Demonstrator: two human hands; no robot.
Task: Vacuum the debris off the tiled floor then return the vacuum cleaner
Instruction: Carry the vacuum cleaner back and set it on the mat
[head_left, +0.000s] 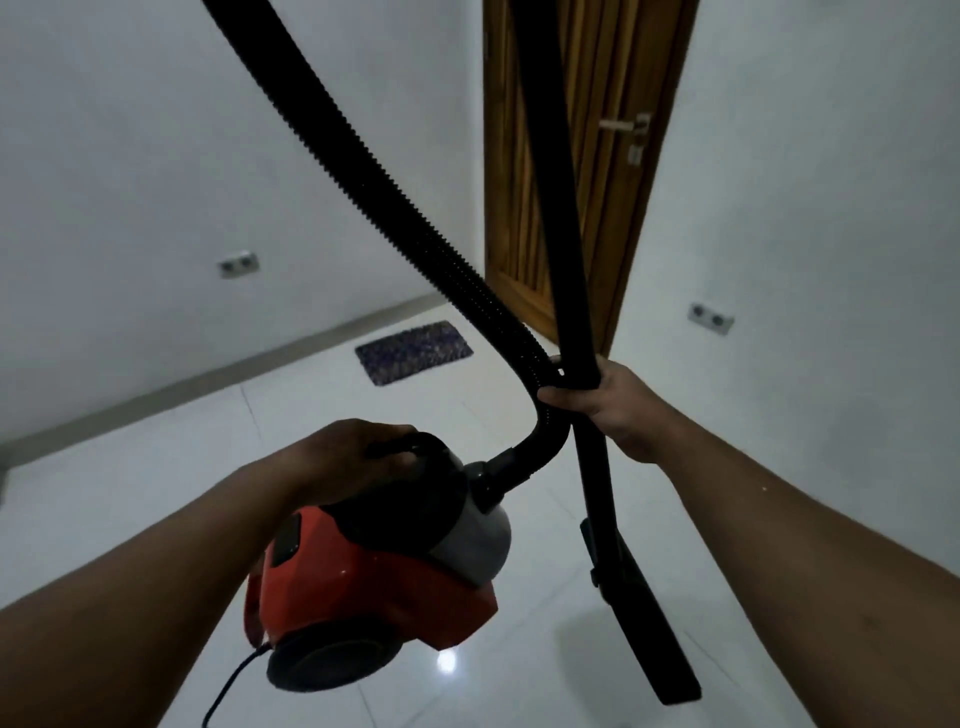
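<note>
The left hand (358, 457) grips the handle on top of the red vacuum cleaner (384, 566), which seems lifted off the white tiled floor (156, 499). The right hand (602, 405) is closed around the black hose (363, 171) and tube (597, 493) together, before a wooden door (613, 156).

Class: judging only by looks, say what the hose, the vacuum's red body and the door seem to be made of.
Hose: likely flexible black plastic, matte, ribbed along its length.
Red body: apparently hard moulded plastic, smooth with a slight sheen.
Door: seemingly wood, brown, with vertical grain streaks; solid or veneer cannot be told.
</note>
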